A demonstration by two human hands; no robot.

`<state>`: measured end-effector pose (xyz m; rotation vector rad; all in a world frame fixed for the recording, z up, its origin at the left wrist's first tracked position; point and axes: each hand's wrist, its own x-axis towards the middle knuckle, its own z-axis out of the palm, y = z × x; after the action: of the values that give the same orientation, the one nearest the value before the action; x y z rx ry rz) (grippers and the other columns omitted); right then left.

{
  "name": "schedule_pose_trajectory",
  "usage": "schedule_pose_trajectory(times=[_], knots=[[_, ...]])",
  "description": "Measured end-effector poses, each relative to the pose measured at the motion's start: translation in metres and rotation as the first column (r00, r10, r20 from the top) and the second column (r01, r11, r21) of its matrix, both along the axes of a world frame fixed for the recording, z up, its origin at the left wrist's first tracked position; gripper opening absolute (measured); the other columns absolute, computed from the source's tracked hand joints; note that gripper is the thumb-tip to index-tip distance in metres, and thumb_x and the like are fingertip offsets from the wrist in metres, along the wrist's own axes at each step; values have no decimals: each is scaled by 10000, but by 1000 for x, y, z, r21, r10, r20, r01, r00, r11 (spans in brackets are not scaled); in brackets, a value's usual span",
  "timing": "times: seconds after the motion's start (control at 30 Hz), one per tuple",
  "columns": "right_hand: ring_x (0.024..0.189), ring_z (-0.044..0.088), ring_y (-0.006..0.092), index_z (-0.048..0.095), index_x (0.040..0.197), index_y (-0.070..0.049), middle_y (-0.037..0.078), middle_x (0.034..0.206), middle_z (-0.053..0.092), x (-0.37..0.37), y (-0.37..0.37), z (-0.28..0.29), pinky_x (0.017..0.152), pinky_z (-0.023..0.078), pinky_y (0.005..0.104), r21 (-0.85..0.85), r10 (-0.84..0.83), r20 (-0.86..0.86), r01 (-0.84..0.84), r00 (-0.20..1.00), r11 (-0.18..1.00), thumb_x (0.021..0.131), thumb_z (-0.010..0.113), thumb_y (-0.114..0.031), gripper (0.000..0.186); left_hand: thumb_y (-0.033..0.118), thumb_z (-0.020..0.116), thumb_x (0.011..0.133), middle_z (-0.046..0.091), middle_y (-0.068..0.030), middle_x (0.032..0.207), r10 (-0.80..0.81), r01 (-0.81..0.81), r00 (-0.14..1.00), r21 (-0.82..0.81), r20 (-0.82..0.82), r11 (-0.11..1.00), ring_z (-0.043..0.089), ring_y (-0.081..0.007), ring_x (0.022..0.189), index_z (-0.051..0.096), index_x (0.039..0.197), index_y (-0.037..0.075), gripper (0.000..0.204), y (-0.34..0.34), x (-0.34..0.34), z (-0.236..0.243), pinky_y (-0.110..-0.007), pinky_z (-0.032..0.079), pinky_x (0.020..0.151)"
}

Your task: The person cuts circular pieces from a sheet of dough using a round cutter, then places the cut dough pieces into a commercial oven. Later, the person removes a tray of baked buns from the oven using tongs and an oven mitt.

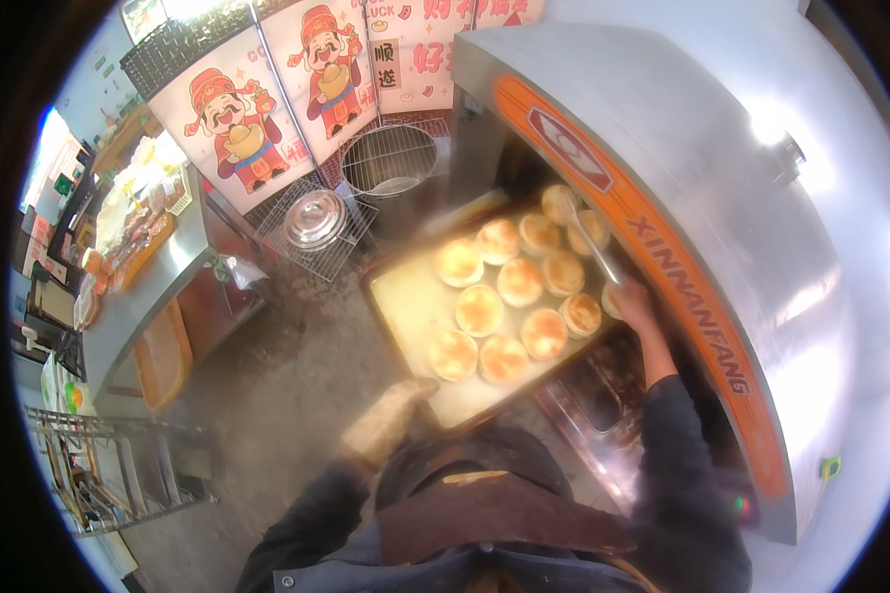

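Observation:
A large baking tray [405, 326] with several round, golden-topped breads [480, 310] lies at the oven's mouth, tilted in my view. My left hand [391, 417], in a pale thick glove or cloth, grips the tray's near left corner. My right hand [631, 308] is closed on the handle of a long metal tool [597, 249], which reaches to the breads at the back right; its exact tip is hard to make out. The stainless oven [682, 128] with an orange front band arches over the tray's right side, and a dark shelf [593, 395] shows below.
At left stand a steel counter [173, 252] with food and bags, a wooden board [163, 356], and a metal rack [119, 465]. Behind the tray are wire grids [307, 257], a round lidded pot [316, 217], a mesh-topped drum [391, 158] and panels [168, 109] with cartoon figures.

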<state>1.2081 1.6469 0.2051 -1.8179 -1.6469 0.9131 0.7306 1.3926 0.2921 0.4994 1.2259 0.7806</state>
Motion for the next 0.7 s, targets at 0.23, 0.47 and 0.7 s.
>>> schedule_pose_trajectory(times=[0.23,0.47,0.7], knots=[[1038,722,340,626,1400,-109,144,1061,703,-15,-19,4,921,564,479,365,-194,783,-184,590,913,987,698,-375,497,375,632,1057,623,-134,1426,-105,107,993,34,-54,994,548,-228,1314,612,1410,-27,535,2,-9,31,-353,417,1143],[964,733,321,555,1495,-133,109,1120,670,-27,-64,30,821,597,441,284,-214,927,-202,309,937,992,698,-349,566,393,597,1076,600,-128,1462,-174,174,985,-5,-6,985,519,-214,1357,569,1460,-22,566,4,-20,32,-357,399,1165],[897,745,346,551,1480,-123,144,1073,678,-63,-188,87,756,602,453,205,-211,848,67,486,977,980,718,-367,581,309,440,1123,683,-150,1338,-222,218,949,42,222,975,654,-230,1179,588,1430,-1,461,4,-29,54,-350,499,1052]])
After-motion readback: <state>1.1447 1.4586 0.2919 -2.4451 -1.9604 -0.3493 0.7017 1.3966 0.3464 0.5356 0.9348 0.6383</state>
